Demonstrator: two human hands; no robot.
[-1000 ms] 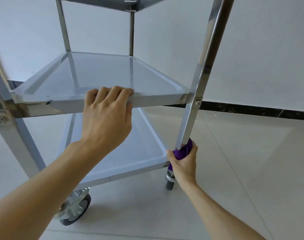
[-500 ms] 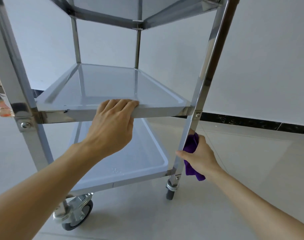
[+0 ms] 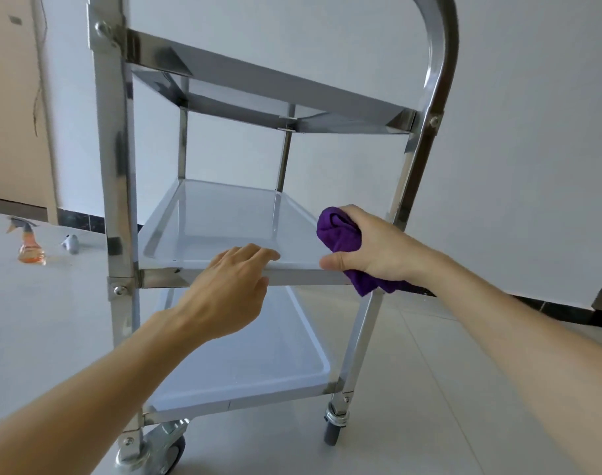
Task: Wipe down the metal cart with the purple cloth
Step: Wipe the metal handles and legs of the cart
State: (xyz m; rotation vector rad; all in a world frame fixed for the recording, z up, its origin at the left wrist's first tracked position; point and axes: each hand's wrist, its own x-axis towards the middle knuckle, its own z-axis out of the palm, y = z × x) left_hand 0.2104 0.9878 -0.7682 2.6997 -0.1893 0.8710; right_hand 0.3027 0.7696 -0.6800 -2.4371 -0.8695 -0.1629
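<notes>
Shiny polished metal cart (image 3: pixel 114 186), soft purple cloth (image 3: pixel 340 234), seemingly glossy floor tiles (image 3: pixel 429 389).

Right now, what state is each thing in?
Purple cloth: bunched, gripped by the right hand.
Left hand: resting on the middle shelf edge.
Middle shelf: bare.
Bottom shelf: bare.
Spray bottle: upright on the floor.

pale tiled floor (image 3: pixel 429 389), plain white wall (image 3: pixel 532 132) with dark baseboard (image 3: pixel 549 308), beige door (image 3: pixel 8 114) at left
</notes>
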